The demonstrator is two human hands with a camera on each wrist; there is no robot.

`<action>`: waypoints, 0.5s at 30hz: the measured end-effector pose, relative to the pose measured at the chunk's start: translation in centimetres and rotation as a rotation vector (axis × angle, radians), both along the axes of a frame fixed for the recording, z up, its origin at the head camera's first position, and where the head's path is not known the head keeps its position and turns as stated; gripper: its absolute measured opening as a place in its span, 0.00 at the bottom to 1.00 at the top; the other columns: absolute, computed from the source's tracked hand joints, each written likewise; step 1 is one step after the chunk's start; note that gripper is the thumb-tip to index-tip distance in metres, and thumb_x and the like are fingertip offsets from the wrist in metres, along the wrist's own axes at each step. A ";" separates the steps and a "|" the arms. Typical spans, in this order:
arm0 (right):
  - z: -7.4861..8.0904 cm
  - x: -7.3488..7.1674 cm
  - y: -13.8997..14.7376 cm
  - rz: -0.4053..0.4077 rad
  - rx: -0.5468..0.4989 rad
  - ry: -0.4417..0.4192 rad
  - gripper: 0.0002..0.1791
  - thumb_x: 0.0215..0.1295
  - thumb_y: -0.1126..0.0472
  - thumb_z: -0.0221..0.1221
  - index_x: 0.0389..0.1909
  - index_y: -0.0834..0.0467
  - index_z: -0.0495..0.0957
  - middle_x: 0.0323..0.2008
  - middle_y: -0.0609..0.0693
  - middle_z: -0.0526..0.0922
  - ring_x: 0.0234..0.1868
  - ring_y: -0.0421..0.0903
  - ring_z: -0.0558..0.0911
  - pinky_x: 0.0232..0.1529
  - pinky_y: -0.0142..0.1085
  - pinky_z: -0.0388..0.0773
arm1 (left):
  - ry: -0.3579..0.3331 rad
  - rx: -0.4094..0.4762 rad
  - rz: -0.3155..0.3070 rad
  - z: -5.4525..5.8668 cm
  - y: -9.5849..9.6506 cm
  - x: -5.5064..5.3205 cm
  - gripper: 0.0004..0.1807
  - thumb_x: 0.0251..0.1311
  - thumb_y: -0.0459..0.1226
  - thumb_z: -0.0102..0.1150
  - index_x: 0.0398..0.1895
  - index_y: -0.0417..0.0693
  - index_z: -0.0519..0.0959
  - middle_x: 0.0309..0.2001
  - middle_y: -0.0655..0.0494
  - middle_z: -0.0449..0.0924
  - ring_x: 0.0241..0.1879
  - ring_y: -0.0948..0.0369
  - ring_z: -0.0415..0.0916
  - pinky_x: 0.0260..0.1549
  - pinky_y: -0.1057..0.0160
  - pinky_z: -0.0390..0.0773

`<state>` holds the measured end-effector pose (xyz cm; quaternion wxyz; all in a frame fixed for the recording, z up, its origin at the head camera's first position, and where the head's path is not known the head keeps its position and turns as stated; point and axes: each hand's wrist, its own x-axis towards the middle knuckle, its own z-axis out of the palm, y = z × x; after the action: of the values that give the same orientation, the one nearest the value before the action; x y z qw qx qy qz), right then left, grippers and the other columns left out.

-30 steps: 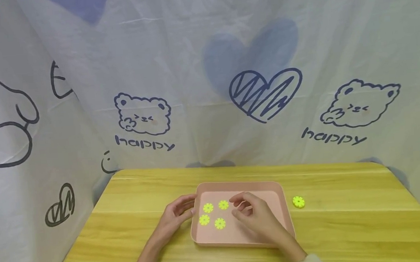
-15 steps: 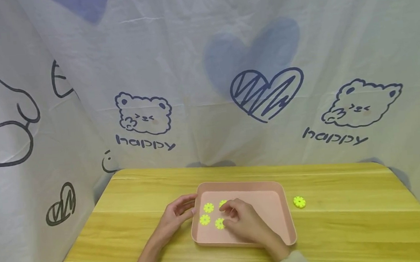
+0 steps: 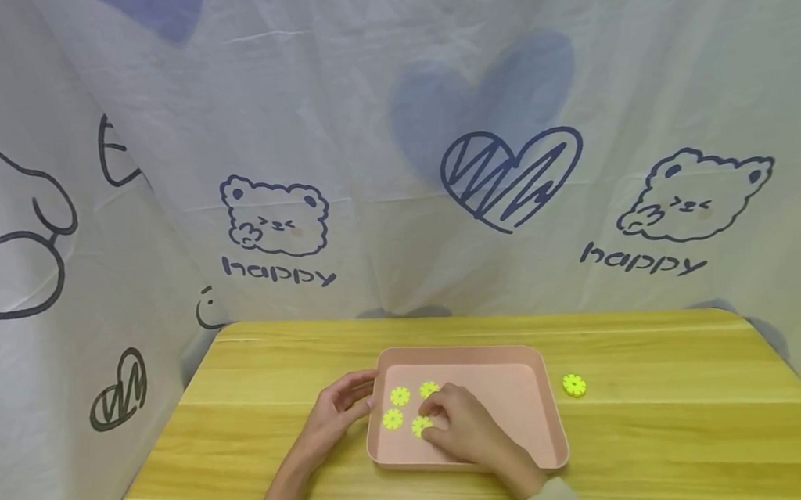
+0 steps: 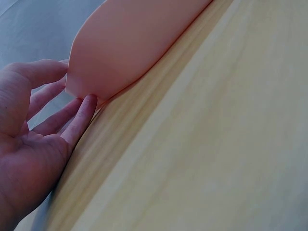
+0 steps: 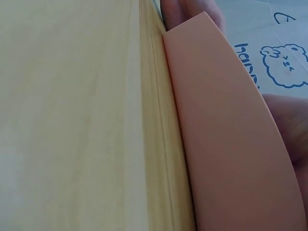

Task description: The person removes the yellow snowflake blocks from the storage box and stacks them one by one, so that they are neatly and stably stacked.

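Observation:
A pink tray [image 3: 504, 356] holds several small yellow notched discs at its left end. My left hand [image 3: 338, 404] lies along the tray's left wall; in the left wrist view this hand [image 4: 43, 110] has its fingertips on the corner of the pink tray [image 4: 110, 53]. Inside the tray, my right hand [image 3: 464, 425] is low, thumb and index finger at either side of the nearest right disc [image 3: 421, 426]. I cannot tell whether they grip it. Above it sits another disc [image 3: 429, 389], partly behind the fingers. Two more discs [image 3: 400, 396] lie to the left.
One yellow disc [image 3: 574, 385] lies on the wooden table [image 3: 674, 409] to the right of the tray. A pale curtain [image 3: 389, 282] with bear and heart drawings hangs behind the table. In the right wrist view the tray wall [image 5: 231, 134] hides most of the right hand.
The right hand has moved left and down over the tray, its fingers coming to the nearest right disc. The left hand stays at the tray's left wall.

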<state>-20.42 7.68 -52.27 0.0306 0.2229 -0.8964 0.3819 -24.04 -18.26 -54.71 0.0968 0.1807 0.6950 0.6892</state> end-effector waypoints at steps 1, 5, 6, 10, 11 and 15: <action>0.0 0.0 0.0 -0.001 -0.003 -0.003 0.11 0.49 0.65 0.71 0.36 0.57 0.85 0.32 0.46 0.78 0.36 0.44 0.74 0.39 0.36 0.74 | 0.000 0.000 -0.002 0.0 0.0 0.0 0.26 0.71 0.30 0.60 0.70 0.35 0.69 0.70 0.37 0.70 0.70 0.40 0.67 0.63 0.63 0.74; 0.0 0.0 -0.2 0.006 -0.044 -0.013 0.12 0.50 0.69 0.69 0.35 0.55 0.80 0.30 0.45 0.78 0.33 0.41 0.76 0.36 0.33 0.75 | -0.004 -0.002 -0.001 0.1 0.0 0.0 0.26 0.71 0.31 0.60 0.70 0.35 0.69 0.70 0.37 0.70 0.70 0.41 0.67 0.64 0.63 0.74; 0.0 0.0 -0.2 0.009 -0.054 -0.013 0.13 0.50 0.70 0.68 0.35 0.55 0.79 0.29 0.44 0.78 0.32 0.40 0.75 0.35 0.32 0.75 | -0.003 -0.004 0.000 0.1 0.0 0.0 0.26 0.71 0.31 0.60 0.70 0.35 0.69 0.70 0.37 0.70 0.70 0.41 0.67 0.64 0.63 0.74; -0.1 0.0 -0.2 0.015 -0.086 0.004 0.15 0.53 0.73 0.66 0.37 0.53 0.77 0.26 0.42 0.77 0.28 0.35 0.73 0.31 0.30 0.73 | -0.006 -0.004 0.011 0.1 0.1 -0.1 0.26 0.71 0.30 0.60 0.70 0.35 0.70 0.70 0.38 0.70 0.70 0.41 0.67 0.63 0.63 0.74; -0.1 0.1 -0.2 0.014 -0.101 0.000 0.15 0.54 0.73 0.65 0.37 0.53 0.77 0.26 0.42 0.77 0.28 0.34 0.74 0.31 0.29 0.74 | -0.006 -0.003 0.013 0.1 0.1 -0.1 0.26 0.70 0.30 0.60 0.70 0.35 0.70 0.70 0.37 0.70 0.70 0.41 0.67 0.63 0.63 0.74; 0.0 0.1 -0.1 0.024 -0.201 -0.045 0.15 0.59 0.77 0.62 0.43 0.58 0.79 0.28 0.47 0.81 0.27 0.38 0.80 0.31 0.30 0.79 | -0.002 -0.002 0.011 0.0 0.1 -0.1 0.27 0.70 0.29 0.60 0.70 0.33 0.69 0.70 0.36 0.70 0.69 0.40 0.68 0.63 0.63 0.75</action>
<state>-20.30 7.59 -52.24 0.0280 0.2210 -0.8512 0.4752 -24.15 -18.12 -54.71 0.0938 0.1763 0.6967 0.6890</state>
